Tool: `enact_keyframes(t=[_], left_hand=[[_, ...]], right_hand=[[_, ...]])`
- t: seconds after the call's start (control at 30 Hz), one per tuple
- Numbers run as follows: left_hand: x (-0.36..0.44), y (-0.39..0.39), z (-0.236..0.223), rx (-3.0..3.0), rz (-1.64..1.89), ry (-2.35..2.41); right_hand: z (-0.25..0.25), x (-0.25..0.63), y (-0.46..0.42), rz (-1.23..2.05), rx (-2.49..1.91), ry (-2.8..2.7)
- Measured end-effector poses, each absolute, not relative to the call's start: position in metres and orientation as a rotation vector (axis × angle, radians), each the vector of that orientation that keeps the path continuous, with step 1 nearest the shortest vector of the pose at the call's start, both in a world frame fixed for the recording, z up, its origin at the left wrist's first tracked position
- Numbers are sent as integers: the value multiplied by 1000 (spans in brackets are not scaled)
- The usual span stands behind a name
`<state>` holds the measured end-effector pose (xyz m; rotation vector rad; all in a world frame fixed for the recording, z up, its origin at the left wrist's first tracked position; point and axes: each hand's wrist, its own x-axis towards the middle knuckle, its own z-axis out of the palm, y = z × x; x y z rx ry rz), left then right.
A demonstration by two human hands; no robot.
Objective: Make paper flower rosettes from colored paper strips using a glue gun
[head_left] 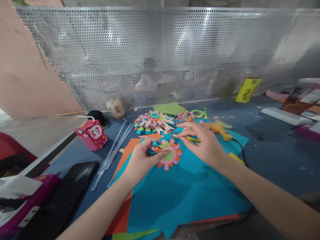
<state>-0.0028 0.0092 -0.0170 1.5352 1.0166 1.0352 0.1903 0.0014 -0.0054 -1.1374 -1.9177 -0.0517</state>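
Observation:
My left hand (143,158) pinches a round paper flower (175,156) between thumb and fingers. Its lime green centre has a fringe of pink and orange strips, with blue strips at the upper left. Just right of the flower, my right hand (202,140) is closed around a slim yellow-handled tool (193,139). The tool's thin tip points left toward the flower; its exact kind is partly hidden by my fingers. Below both hands lies a large blue paper sheet (185,193). Beyond them sits a pile of finished-looking fringed paper flowers (152,121).
A yellow glue gun (223,132) with a black cord lies right of my hand. Clear glue sticks (112,155), a pink drink carton (92,134) and a black phone (75,186) are on the left. Behind stand a yellow can (248,90) and a perforated metal screen (160,43).

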Motion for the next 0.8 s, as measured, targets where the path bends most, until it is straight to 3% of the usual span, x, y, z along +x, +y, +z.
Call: enact_keyframes(t=[0.5, 0.8], left_hand=[[-3, 11, -17, 1431, 1068, 1065], [-10, 9, -14, 1923, 1352, 1139]], right_hand=[[-7, 194, 8, 194, -1062, -1742], [0, 194, -7, 130, -867, -1969]])
